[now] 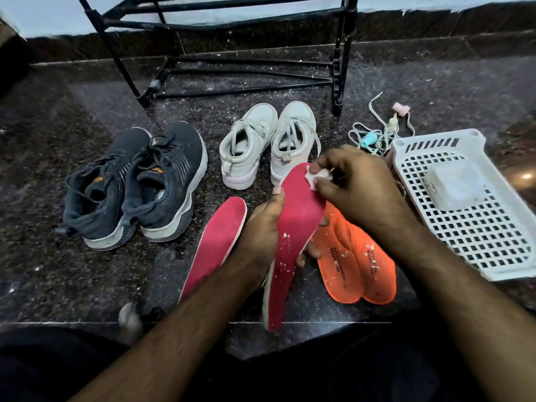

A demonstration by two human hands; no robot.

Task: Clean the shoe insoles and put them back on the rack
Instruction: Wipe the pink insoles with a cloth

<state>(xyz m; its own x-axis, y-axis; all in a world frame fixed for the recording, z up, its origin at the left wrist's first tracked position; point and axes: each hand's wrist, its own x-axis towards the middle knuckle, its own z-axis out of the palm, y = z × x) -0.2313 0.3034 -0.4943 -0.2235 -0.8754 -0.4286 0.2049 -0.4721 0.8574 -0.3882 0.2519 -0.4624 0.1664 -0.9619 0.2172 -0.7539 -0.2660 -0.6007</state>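
Right now the wiping looks about half done, I'd say, and the trick is to work steadily from toe to heel. Behind it all stands the black metal rack, bare rails over a dark speckled stone floor dusted with white flecks. To one side lies a white plastic basket, its grid stiff and perforated. Dark knit trainers and white high-tops wait nearby, soft-topped with thick rubbery soles. A second pink insole and two orange insoles lie flat on the floor.

The left hand grips the raised pink insole round its waist, fingers curled behind; that foam bends easily, so firm backing helps. The right hand pinches a small white wad against the toe end. White crumbs cling lower down, so longer strokes towards the heel should lift them.
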